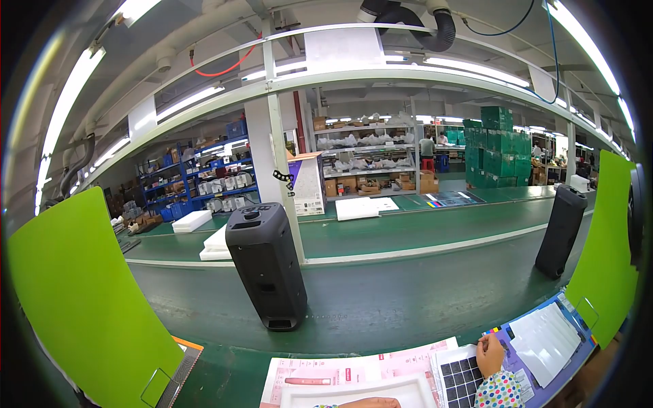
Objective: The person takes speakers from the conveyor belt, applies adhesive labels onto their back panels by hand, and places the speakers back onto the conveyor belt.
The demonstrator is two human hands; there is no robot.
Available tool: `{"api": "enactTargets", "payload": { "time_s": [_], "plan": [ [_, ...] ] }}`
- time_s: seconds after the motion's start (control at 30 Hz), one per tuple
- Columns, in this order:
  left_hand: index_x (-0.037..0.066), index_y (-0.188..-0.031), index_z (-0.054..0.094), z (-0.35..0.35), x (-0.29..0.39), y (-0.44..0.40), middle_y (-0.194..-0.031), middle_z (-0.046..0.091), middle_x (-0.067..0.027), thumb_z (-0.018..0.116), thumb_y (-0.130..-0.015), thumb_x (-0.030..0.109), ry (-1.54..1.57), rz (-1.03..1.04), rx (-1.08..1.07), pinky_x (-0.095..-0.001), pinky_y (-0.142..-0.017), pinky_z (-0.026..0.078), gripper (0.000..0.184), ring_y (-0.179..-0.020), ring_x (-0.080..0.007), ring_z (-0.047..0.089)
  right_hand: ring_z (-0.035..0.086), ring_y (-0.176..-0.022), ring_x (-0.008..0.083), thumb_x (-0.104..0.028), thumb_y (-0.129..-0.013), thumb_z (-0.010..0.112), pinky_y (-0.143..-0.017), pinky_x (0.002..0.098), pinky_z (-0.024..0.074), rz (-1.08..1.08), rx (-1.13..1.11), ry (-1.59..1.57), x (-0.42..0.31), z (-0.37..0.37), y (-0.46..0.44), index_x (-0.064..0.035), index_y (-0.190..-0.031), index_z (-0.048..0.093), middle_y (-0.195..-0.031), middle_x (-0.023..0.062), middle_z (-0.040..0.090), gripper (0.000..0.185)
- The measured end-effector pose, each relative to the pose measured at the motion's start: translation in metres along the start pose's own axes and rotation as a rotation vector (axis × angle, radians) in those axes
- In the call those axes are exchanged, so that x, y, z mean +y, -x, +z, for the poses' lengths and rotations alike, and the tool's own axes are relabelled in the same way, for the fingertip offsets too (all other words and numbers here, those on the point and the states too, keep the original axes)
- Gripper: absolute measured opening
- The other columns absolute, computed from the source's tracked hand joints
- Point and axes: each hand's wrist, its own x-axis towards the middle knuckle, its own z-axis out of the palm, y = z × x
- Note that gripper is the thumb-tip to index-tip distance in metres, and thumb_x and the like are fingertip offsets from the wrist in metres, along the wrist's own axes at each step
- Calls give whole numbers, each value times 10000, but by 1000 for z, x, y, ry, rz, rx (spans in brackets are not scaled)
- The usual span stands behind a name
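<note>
At the bottom edge, my left hand (371, 403) shows only in part, lying over a white foam tray (340, 393); the frame cuts off most of its fingers. My right hand (490, 355), below it a polka-dot sleeve (500, 391), is above a sheet of black square labels (457, 381). Its fingers are curled together, and what they pinch, if anything, is too small to make out. Under the foam tray lies a pink printed sheet (367, 367). Right of the hand, white paper sheets (546, 343) rest on a blue-purple printed board (507, 333).
A tall black speaker (266, 268) stands on the green conveyor (408, 292), another black speaker (562, 231) farther right. Green panels (88, 299) (598, 251) rise at both sides. White foam pieces (357, 209) lie beyond the rail. Shelves and people are in the background.
</note>
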Motion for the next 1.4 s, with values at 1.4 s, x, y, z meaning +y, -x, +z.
{"api": "enactTargets", "payload": {
  "time_s": [1.4],
  "plan": [
    [13, -1042, 616, -3, 0, -1, -907, 668, -83, 510, -1051, 236, 13, -1, -5, -328, -750, 583, 247, -817, -164, 668, 556, -605, 231, -18, -818, 658, -566, 361, 445, -50, 29, -25, -5, 0, -1, -59, -879, 606, -742, 80, 566, 91]
  ]
}}
